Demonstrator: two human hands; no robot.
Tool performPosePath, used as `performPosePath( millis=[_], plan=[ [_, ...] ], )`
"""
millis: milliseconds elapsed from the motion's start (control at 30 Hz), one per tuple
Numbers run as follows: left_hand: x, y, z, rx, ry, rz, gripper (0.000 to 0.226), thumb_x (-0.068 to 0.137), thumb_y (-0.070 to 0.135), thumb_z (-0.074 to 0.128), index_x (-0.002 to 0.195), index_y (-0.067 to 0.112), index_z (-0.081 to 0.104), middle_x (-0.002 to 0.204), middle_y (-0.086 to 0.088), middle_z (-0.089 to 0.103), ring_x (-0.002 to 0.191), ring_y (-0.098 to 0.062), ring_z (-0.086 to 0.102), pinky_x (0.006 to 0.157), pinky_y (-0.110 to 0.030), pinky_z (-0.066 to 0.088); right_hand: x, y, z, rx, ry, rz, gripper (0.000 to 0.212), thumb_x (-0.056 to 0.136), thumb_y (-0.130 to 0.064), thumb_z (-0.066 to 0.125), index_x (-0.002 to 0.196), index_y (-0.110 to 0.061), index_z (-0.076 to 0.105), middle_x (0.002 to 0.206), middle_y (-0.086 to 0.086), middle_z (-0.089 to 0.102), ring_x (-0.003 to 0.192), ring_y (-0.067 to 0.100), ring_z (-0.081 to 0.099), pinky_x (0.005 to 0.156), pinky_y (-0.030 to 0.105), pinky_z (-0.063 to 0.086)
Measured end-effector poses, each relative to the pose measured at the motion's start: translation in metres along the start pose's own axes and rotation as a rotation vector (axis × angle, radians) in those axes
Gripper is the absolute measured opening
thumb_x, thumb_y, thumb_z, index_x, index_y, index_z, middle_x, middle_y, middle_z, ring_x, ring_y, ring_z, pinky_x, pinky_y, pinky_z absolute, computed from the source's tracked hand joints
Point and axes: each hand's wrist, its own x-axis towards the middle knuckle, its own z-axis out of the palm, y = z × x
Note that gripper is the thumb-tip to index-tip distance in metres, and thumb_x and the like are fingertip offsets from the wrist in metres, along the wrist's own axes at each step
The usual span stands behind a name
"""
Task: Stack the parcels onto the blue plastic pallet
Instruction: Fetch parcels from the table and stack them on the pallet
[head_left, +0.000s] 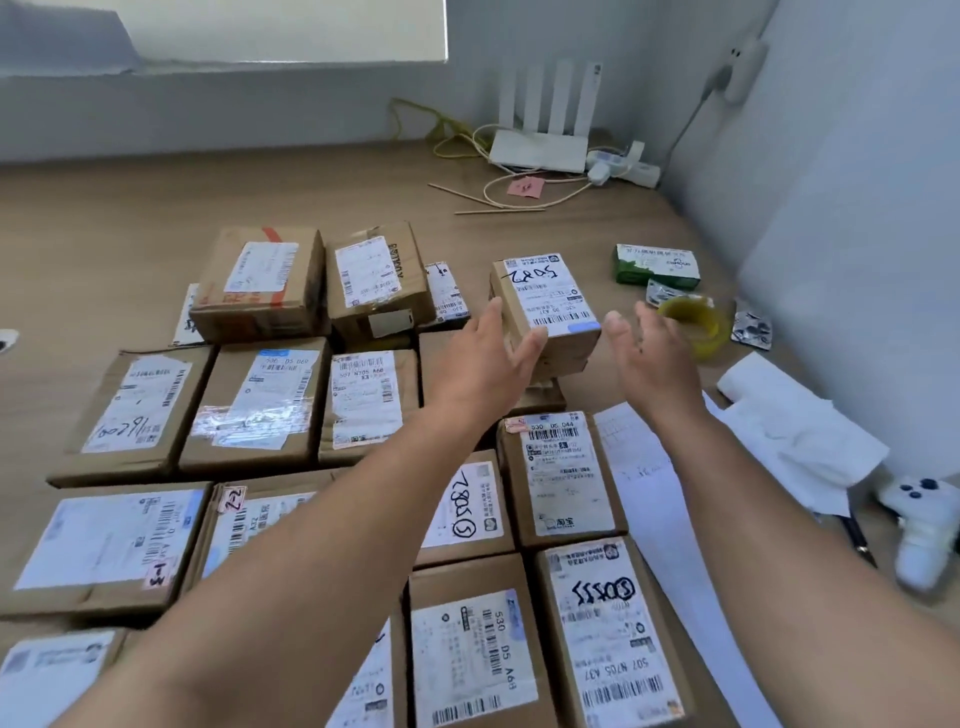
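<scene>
A small cardboard parcel (545, 299) with "5082" handwritten on its label sits raised on a lower parcel (543, 397) at the right end of the pile. My left hand (488, 358) touches its left side with straight fingers, thumb against the front face. My right hand (654, 358) hovers open just right of it, not touching. Several labelled brown parcels lie flat in rows, such as one (260, 405) in the middle and one (613, 629) near me. No blue pallet shows; the parcels hide whatever is under them.
A yellow tape roll (696, 325) and a green box (657, 266) lie right of the small parcel. White paper sheets (649, 467), tissue (789, 415) and a white game controller (924, 525) lie along the right wall. A router (540, 150) with cables sits in the far corner.
</scene>
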Motion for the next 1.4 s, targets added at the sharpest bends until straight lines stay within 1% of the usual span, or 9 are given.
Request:
performPosePath(
  millis=[233,467,567,667,900,1033,1100,1233,1400],
  plan=[
    [0.025,0.009,0.022,-0.189,-0.020,-0.175,0.057,0.100,0.048,0.033,0.144,0.011,0.029,0.142,-0.010,0.045,0.129,-0.026,0.044,0.098,-0.036,0.037,0.025,0.008,0.015,0.181,-0.174,0.002,0.048,0.103,-0.043,0.032,0.130,-0.010,0.054,0.135,0.012,0.054,0.127,0.028,0.046,0.100,0.035,0.035],
    [0.034,0.002,0.040,-0.371,-0.068,-0.304,0.060,0.101,0.043,0.036,0.152,0.023,0.013,0.152,-0.003,0.034,0.138,-0.024,0.034,0.108,-0.037,0.031,0.031,0.012,0.032,0.437,-0.343,0.060,0.043,0.102,-0.042,0.033,0.135,-0.021,0.050,0.129,0.003,0.058,0.116,0.020,0.052,0.090,0.031,0.039],
    [0.035,-0.002,0.045,-0.440,-0.063,-0.300,0.058,0.100,0.039,0.039,0.152,0.033,0.013,0.147,0.000,0.042,0.129,-0.023,0.045,0.106,-0.045,0.040,0.034,0.016,0.031,0.601,-0.441,0.150,0.070,0.077,-0.053,0.047,0.144,-0.037,0.037,0.133,-0.006,0.057,0.122,0.021,0.052,0.101,0.040,0.042],
    [0.030,-0.006,0.045,-0.486,-0.089,-0.262,0.057,0.100,0.033,0.041,0.150,0.039,0.015,0.137,0.002,0.052,0.119,-0.019,0.052,0.101,-0.044,0.045,0.032,0.020,0.029,0.657,-0.492,0.125,0.071,0.075,-0.039,0.049,0.144,-0.043,0.033,0.126,-0.006,0.062,0.111,0.018,0.055,0.087,0.035,0.046],
    [0.001,-0.015,0.026,-0.555,-0.084,-0.149,0.058,0.102,0.024,0.040,0.151,0.037,0.013,0.129,0.006,0.056,0.116,-0.010,0.052,0.102,-0.034,0.043,0.013,0.009,0.014,0.645,-0.485,-0.019,0.079,0.072,-0.036,0.060,0.146,-0.043,0.032,0.121,-0.009,0.066,0.109,0.013,0.062,0.094,0.035,0.050],
    [-0.021,-0.025,0.003,-0.521,-0.045,-0.075,0.057,0.102,0.025,0.040,0.151,0.037,0.013,0.128,0.007,0.057,0.112,-0.007,0.054,0.101,-0.032,0.044,-0.008,-0.007,0.013,0.667,-0.471,-0.115,0.070,0.085,-0.023,0.063,0.146,-0.040,0.033,0.110,-0.008,0.071,0.103,0.012,0.066,0.094,0.035,0.050],
    [-0.034,-0.031,-0.010,-0.499,-0.035,-0.061,0.056,0.102,0.024,0.040,0.150,0.035,0.014,0.127,0.007,0.057,0.108,-0.006,0.055,0.097,-0.028,0.046,-0.022,-0.019,0.013,0.670,-0.465,-0.151,0.072,0.081,-0.029,0.064,0.145,-0.040,0.034,0.113,-0.008,0.070,0.104,0.013,0.066,0.093,0.036,0.051],
    [-0.063,-0.052,-0.040,-0.460,0.010,-0.074,0.058,0.098,0.036,0.044,0.150,0.036,0.017,0.131,0.004,0.057,0.121,-0.010,0.052,0.104,-0.040,0.043,-0.053,-0.044,0.017,0.692,-0.464,-0.184,0.073,0.077,-0.037,0.062,0.144,-0.043,0.035,0.108,-0.013,0.071,0.102,0.009,0.066,0.098,0.045,0.050],
    [-0.113,-0.081,-0.089,-0.363,0.182,-0.101,0.056,0.099,0.034,0.045,0.150,0.028,0.023,0.138,0.004,0.048,0.123,-0.005,0.046,0.102,-0.028,0.039,-0.098,-0.083,0.026,0.724,-0.469,-0.234,0.071,0.077,-0.037,0.060,0.142,-0.046,0.036,0.101,-0.019,0.071,0.103,0.009,0.065,0.099,0.050,0.047]
  ],
)
